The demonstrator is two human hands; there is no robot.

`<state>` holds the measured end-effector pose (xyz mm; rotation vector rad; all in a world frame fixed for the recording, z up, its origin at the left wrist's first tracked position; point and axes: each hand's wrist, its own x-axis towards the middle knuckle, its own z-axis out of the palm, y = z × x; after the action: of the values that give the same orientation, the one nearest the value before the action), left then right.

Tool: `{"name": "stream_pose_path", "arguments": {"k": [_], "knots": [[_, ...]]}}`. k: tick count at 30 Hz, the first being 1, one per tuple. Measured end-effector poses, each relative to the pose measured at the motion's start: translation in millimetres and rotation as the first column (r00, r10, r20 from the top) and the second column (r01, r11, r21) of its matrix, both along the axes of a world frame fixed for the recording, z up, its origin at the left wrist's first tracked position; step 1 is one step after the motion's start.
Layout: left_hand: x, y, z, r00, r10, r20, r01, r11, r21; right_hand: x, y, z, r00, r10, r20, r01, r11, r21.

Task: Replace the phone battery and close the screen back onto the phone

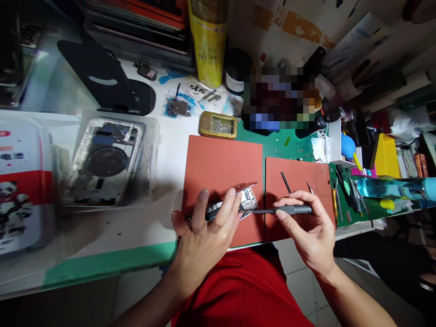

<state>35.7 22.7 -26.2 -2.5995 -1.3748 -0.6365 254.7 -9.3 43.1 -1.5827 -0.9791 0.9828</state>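
My left hand (207,240) grips an opened smartphone (250,200) over the left red mat (221,159). Its fingers spread over the body and hide much of it, and a thin panel tilts up along the far edge. Bare metal and dark inner parts show at the phone's right end. In my right hand (311,236) is a dark grey screwdriver (294,210), pinched between thumb and fingers. Its slim shaft points left, with the tip at the phone's near right edge; whether it touches is unclear. Beyond the right hand, a thin black tool (285,181) lies on the right red mat (296,170).
A gold tin (206,123) with small metal bits stands behind the mats. To the left are an opened phone back (102,159) in a clear tray and a panda-printed box (20,190). A yellow can (211,50) stands behind; a blue bottle (395,188) and several tools lie right.
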Motion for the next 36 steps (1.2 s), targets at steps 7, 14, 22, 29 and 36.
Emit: {"name": "stream_pose_path", "arguments": {"k": [7,14,22,29,36], "knots": [[-0.4,-1.2,-0.8,1.0,-0.006,0.013,0.006,1.0,-0.021,4.1,-6.6,-3.1,0.998,0.033,0.055,-0.033,0.999,-0.002],[0.1,-0.1,0.0,0.999,0.003,-0.033,-0.002,1.0,0.017,3.3,-7.6,-1.3,0.998,0.057,0.035,-0.057,0.998,-0.004],[-1.3,-0.2,2.3,0.998,0.003,-0.055,-0.003,1.0,-0.001,1.5,-4.1,1.9,0.998,0.071,-0.002,-0.071,0.998,-0.004],[-0.7,0.8,0.4,1.0,-0.003,-0.018,0.003,1.0,0.009,3.0,-4.4,3.1,0.995,0.096,0.019,-0.096,0.995,0.011],[0.5,0.3,0.4,1.0,-0.007,-0.014,0.007,1.0,0.016,2.3,-2.9,2.1,0.994,0.106,0.029,-0.107,0.994,0.016]]}}
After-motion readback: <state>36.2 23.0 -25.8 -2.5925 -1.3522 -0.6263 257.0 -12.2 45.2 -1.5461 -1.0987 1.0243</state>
